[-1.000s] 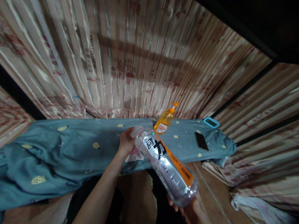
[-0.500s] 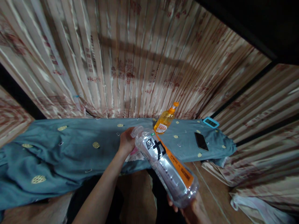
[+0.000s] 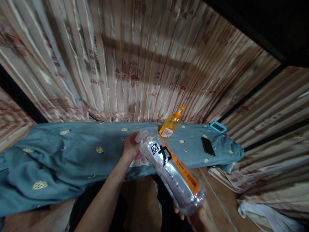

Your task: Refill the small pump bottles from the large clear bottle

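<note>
A clear plastic drink bottle [image 3: 175,170] with a silver and orange label is held tilted, its neck up to the left and its base down to the right. My left hand [image 3: 131,145] is closed at the neck end; the bottle hides most of its fingers. Beneath the base, my right hand [image 3: 193,217] grips the bottle from below. Under the left hand, something pink and white [image 3: 140,161] lies partly hidden, too covered to name. Behind the neck stands a pump bottle [image 3: 169,126] of orange liquid with an orange top.
A blue-green cloth with yellow prints [image 3: 82,141] covers the long narrow surface before me. On its right part lie a dark phone [image 3: 208,146] and a blue-framed digital clock [image 3: 218,127]. Patterned curtains [image 3: 135,64] hang behind it. A whitish bag [image 3: 265,214] is at lower right.
</note>
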The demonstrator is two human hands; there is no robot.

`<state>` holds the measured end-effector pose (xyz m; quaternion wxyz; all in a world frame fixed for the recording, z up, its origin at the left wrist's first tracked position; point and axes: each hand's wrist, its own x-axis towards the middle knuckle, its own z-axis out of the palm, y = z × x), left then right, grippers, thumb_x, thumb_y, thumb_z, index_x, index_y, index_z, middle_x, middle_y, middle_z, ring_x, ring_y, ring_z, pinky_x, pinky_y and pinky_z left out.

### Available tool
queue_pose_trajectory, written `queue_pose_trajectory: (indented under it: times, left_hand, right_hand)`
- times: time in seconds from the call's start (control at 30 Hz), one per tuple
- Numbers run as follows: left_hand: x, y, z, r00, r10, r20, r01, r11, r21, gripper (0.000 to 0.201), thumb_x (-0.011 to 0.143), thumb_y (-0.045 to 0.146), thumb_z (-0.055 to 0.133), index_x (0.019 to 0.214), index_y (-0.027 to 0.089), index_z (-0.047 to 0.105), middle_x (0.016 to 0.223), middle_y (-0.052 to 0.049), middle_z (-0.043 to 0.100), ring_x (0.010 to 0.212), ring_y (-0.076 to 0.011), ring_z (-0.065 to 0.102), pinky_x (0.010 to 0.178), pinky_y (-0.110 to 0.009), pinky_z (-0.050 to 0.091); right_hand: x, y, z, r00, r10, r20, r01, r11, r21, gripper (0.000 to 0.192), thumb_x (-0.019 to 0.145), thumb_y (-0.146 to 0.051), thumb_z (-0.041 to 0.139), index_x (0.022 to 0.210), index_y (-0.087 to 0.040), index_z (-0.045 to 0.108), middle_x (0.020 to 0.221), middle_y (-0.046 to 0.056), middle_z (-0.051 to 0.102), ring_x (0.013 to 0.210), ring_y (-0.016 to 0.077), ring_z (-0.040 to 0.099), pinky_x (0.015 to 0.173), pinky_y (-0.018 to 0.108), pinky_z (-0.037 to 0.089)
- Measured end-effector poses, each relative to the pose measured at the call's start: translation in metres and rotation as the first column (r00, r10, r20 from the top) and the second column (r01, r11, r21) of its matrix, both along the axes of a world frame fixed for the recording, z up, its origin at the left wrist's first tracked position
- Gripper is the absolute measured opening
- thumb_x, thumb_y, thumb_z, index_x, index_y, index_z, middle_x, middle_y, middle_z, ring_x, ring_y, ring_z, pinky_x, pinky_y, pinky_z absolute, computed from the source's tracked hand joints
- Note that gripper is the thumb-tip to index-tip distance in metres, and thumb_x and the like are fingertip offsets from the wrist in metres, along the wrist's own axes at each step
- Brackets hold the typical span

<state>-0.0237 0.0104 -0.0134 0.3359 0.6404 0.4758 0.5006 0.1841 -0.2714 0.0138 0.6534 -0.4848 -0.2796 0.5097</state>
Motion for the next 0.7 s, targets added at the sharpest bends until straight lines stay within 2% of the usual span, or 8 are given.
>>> queue_pose_trajectory:
  times: [0.1, 0.27, 0.37, 0.5, 0.7]
  left_hand:
    - [0.0003, 0.0002, -0.0002, 1.0, 0.004, 0.01, -0.004, 1.0, -0.005, 0.025, 0.082, 0.044, 0.087, 0.099, 0.026, 0.091, 0.104, -0.008, 0.095, 0.101, -0.0352, 0.09, 0.091, -0.042, 0.071]
    - [-0.0007, -0.0017, 0.0009, 1.0, -0.007, 0.014, 0.008, 1.0, -0.02, 0.024, 0.084, 0.044, 0.089, 0.099, 0.024, 0.09, 0.107, -0.01, 0.095, 0.102, -0.0357, 0.09, 0.095, -0.044, 0.071]
    - [-0.001, -0.0022, 0.0007, 1.0, -0.003, 0.014, 0.003, 1.0, -0.011, 0.023, 0.085, 0.043, 0.09, 0.097, 0.024, 0.089, 0.106, -0.01, 0.095, 0.101, -0.0352, 0.09, 0.093, -0.044, 0.071]
    - [-0.0004, -0.0013, -0.0014, 1.0, -0.003, 0.026, 0.002, 1.0, 0.004, 0.019, 0.085, 0.042, 0.09, 0.094, 0.025, 0.088, 0.106, -0.009, 0.095, 0.1, -0.0342, 0.089, 0.092, -0.043, 0.071]
    - [0.0001, -0.0001, -0.0038, 1.0, 0.003, 0.017, -0.003, 1.0, -0.004, 0.023, 0.084, 0.045, 0.089, 0.096, 0.025, 0.088, 0.108, -0.01, 0.095, 0.103, -0.0352, 0.089, 0.095, -0.045, 0.07]
  right_hand:
    - [0.0008, -0.0006, 0.0018, 1.0, 0.009, 0.029, -0.01, 1.0, 0.012, 0.073, 0.078, -0.087, 0.099, 0.116, -0.026, 0.085, 0.072, 0.008, 0.087, 0.05, 0.0168, 0.06, 0.051, 0.028, 0.039]
    - [0.0003, 0.0013, 0.0018, 1.0, -0.009, 0.027, 0.01, 1.0, -0.011, 0.077, 0.072, -0.091, 0.1, 0.111, -0.027, 0.086, 0.071, 0.006, 0.086, 0.051, 0.0159, 0.06, 0.053, 0.027, 0.044]
    - [0.0015, 0.0017, 0.0021, 1.0, -0.008, 0.029, 0.008, 1.0, -0.01, 0.076, 0.074, -0.09, 0.1, 0.113, -0.026, 0.087, 0.071, 0.008, 0.086, 0.052, 0.017, 0.06, 0.053, 0.028, 0.045]
    - [0.0021, 0.0018, 0.0047, 1.0, -0.003, 0.013, 0.002, 1.0, 0.008, 0.074, 0.075, -0.087, 0.101, 0.113, -0.025, 0.087, 0.074, 0.009, 0.087, 0.057, 0.0206, 0.067, 0.053, 0.028, 0.048]
    - [0.0001, 0.0032, 0.0041, 0.999, -0.01, 0.033, 0.01, 1.0, 0.007, 0.075, 0.074, -0.087, 0.103, 0.113, -0.025, 0.089, 0.071, 0.006, 0.084, 0.055, 0.0176, 0.065, 0.051, 0.026, 0.046]
